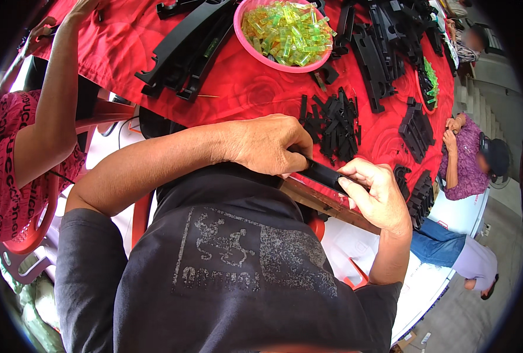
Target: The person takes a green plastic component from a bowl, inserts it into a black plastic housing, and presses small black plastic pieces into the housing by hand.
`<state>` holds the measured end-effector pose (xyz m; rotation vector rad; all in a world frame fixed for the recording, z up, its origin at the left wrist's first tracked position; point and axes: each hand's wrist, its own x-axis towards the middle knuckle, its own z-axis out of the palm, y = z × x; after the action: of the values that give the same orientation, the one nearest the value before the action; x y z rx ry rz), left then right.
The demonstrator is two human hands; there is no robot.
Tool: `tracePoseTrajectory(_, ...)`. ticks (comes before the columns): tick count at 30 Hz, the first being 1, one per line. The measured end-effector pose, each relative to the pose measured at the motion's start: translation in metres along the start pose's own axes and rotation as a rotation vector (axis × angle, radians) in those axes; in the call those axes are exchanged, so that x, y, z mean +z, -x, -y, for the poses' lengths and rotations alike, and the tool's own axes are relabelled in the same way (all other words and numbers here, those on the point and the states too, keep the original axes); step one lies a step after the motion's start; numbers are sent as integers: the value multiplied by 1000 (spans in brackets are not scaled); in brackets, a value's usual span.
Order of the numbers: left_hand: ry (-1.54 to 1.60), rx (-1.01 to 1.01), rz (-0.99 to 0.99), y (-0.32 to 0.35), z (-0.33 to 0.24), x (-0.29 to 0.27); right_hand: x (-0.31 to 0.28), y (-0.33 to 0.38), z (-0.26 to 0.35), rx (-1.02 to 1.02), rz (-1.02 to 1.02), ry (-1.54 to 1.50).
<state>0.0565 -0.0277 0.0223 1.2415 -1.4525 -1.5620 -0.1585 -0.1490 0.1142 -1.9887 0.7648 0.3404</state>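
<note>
Both hands hold one long black plastic piece (pixel 323 176) at the table's near edge, just in front of my dark T-shirt. My left hand (pixel 271 144) is closed around its left end, thumb and fingers bent over it. With thumb and fingers pinched, my right hand (pixel 376 191) grips the other end. The piece slants down from left to right, and its ends are hidden under the hands. Just beyond the hands lies a loose pile of short, thin black plastic strips (pixel 339 123).
A pink bowl (pixel 296 67) full of clear yellow-green pieces stands on the red tablecloth (pixel 244 94). Long black mouldings (pixel 185 44) lie left of it, more black parts (pixel 370 70) right. One person (pixel 29 147) sits at left; another (pixel 470 150) is at far right.
</note>
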Motion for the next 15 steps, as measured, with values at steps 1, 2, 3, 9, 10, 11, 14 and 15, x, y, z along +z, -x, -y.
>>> tracePoseTrajectory(1, 16, -13, 4, 0, 0, 0, 1, 0, -1, -34, -10, 0)
tracePoseTrajectory(2, 16, -12, 7, 0, -1, 0, 2, 0, -2, -68, -21, 1)
tracePoseTrajectory(3, 20, -33, 4, 0, -3, 0, 2, 0, -1, -66, -23, 0)
tracePoseTrajectory(9, -2, 9, -27, 1, 1, 2, 0, -1, -1, 12, 23, -25)
tracePoseTrajectory(10, 30, 10, -37, 2, 0, 2, -1, -1, 0, 15, 36, -34)
tracePoseTrajectory(11, 30, 10, -38, 3, -1, 1, -1, -1, 0, 17, 49, -43)
tracePoseTrajectory(14, -3, 25, -57, 4, -3, -2, 2, -3, -5, -71, 8, -56)
tracePoseTrajectory(15, -32, 19, -45, 3, -4, -3, 2, -4, -4, -72, 8, -54)
